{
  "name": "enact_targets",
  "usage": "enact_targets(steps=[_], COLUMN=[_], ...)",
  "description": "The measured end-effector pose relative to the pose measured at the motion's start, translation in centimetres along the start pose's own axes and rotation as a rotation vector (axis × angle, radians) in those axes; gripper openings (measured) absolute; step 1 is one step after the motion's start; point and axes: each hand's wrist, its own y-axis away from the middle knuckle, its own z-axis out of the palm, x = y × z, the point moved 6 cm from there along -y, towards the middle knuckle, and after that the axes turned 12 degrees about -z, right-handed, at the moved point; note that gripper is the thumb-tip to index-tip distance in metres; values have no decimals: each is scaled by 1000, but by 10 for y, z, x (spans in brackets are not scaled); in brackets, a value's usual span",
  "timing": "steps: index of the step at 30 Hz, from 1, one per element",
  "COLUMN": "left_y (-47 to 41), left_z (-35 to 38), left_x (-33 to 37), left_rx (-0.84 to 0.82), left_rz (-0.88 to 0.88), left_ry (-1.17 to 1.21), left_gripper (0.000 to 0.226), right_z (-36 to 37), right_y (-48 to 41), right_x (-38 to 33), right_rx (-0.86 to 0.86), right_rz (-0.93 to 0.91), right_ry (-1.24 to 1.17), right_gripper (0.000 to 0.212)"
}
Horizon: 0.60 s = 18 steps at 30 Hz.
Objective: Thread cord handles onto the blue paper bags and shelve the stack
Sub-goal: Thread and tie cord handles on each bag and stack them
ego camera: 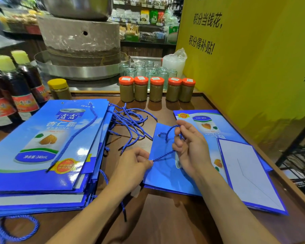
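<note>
A flat blue paper bag (163, 175) lies on the wooden table (165, 217) in front of me, its top flap folded over. A blue cord (163, 155) runs through the flap's hole and across the bag. My left hand (130, 168) pinches the cord's near end at the flap's edge. My right hand (190, 147) grips the cord's loop above the bag. A stack of blue bags (42, 147) lies at the left, one cord draped over its top bag. Loose blue cords (130, 125) lie tangled between the stack and the bag.
Several orange-lidded jars (156, 88) stand in a row at the table's far edge, with empty glass jars behind. Dark bottles (19, 88) and a yellow-lidded jar (60, 88) stand at far left. A yellow wall (253, 67) runs along the right. A stone mill (81, 36) stands behind.
</note>
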Motion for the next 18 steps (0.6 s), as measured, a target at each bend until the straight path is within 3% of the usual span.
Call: enact_targets(steps=[7,9,12,14,18], left_y=[-4,-5,0,0,-5], left_z=[-13,-12,-6,-1,-5], left_x=[-8,-8,-3,-3,-5], left_rx=[-3,-59,-112,-109,26], left_rz=[-100,-136,-117,-82,7], left_ry=[50,73,4,-54,-177], left_gripper=[8,5,20,31,43], right_z=[-25,-34,-29,-20,-17], right_y=[-9,-11,-9,-5,-4], right_x=[-15,-18,-9,-4,-9], right_rx=[218,259,173,84,70], right_rz=[61,50,85,116,106], right_ry=[-25,-31,107,158,184], right_gripper=[3,10,1,7,11])
